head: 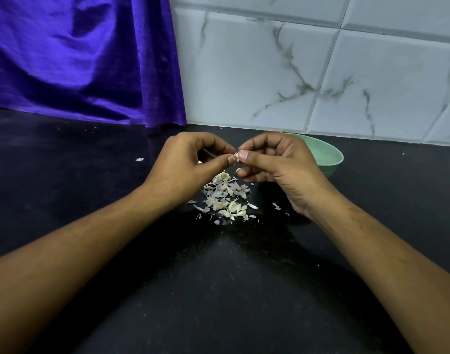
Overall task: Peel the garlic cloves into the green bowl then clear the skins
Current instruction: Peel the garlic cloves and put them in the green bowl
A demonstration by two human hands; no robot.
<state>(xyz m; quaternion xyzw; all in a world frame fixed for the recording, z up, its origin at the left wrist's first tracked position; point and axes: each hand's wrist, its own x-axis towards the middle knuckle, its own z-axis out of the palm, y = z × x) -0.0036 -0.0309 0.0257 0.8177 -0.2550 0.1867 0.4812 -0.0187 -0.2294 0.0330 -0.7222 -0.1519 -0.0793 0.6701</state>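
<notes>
- The left hand (190, 159) and the right hand (275, 162) meet above the black speckled stone counter (218, 290), fingers curled, both pinching one small pale garlic clove (235, 157) between thumb and forefinger tips.
- Directly below them lies a loose heap of whitish papery garlic skins (225, 198) — stray flakes are scattered around it on the counter.
- The round pale-green bowl (328, 157) sits just behind the right hand, near the grey-veined white tiled wall (308, 72); its contents are hidden.
- A shiny purple cloth (78, 54) hangs at the back left.
</notes>
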